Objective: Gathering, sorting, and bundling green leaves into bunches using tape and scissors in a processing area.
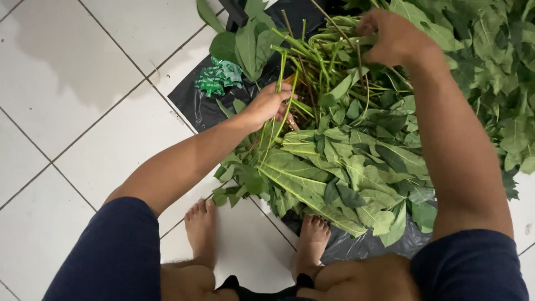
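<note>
- Over a black plastic sheet [192,100] on the white tiled floor [72,72], a heap of green leaves [345,167] hid most of the sheet; more leaves ran off the right and top edges.
- Left hand [268,103] was curled around a few thin green stalks [284,83], its fingertips buried among them.
- Right hand [390,36] was closed on a bunch of stems [334,39] near the top edge; its fingers were partly hidden by foliage.
- A crumpled green-and-white wrapper [218,76] lay on the sheet, just left of the stalks.
- Bare feet [200,226] stood at the heap's near edge.
</note>
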